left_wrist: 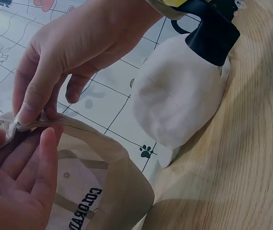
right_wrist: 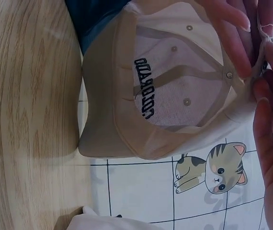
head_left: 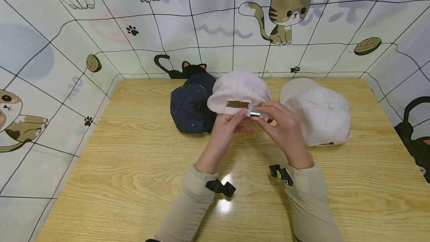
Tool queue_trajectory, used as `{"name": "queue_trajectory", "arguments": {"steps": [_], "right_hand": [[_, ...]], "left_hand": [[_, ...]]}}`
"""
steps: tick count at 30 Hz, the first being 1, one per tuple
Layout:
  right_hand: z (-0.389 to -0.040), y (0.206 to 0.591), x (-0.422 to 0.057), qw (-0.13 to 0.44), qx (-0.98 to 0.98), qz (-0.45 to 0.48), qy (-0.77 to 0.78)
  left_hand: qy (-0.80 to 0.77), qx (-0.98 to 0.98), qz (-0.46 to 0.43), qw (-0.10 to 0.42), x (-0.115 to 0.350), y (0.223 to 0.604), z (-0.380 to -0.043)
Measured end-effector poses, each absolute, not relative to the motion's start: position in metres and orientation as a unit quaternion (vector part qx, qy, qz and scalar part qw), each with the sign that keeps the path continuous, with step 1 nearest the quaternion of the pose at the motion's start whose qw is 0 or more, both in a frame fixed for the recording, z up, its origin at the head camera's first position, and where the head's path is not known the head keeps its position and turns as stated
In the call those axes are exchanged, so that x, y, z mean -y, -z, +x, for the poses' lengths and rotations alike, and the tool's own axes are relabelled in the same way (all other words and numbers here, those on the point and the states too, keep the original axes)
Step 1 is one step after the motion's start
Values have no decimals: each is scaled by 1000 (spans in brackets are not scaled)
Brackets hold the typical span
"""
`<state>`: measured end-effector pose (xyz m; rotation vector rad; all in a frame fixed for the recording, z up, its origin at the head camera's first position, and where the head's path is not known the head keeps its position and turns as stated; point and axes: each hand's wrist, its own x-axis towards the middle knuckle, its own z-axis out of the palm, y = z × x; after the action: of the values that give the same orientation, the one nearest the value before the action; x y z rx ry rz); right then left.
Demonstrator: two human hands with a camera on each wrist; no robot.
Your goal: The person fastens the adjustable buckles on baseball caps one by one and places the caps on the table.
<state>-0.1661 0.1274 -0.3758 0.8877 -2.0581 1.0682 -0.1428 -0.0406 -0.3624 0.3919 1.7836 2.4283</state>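
Observation:
A pale pink baseball cap (head_left: 240,85) is held up at the middle, its back opening and strap facing me. My left hand (head_left: 230,124) pinches the back strap (head_left: 233,111) between thumb and fingers. The thumb and fingertips of my right hand (head_left: 283,124) hold the strap beside its silver metal buckle (head_left: 254,113). In the right wrist view the cap's inside (right_wrist: 175,72) shows, with dark embroidery stitching (right_wrist: 143,88) reading as reversed letters. Fingers of both hands meet at the strap in the left wrist view, partly hiding the buckle.
On the wooden table (head_left: 134,167), a navy cap (head_left: 189,107) lies to the left of the pink one. An off-white cap (head_left: 322,111) lies to the right, brim toward the back. A cat-patterned cloth (head_left: 215,29) hangs behind the table and along its sides.

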Motion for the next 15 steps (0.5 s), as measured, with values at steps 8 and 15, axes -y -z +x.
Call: {"name": "queue_trajectory", "arguments": {"steps": [8,15], "right_hand": [[-165,377,-126,243,804,348,-417],[-154,360,-122,173,799,319,-480]], "left_hand": [[-784,-609,112,43,37,365,-145],[-768,-628,118,47,38,367,-147]]}}
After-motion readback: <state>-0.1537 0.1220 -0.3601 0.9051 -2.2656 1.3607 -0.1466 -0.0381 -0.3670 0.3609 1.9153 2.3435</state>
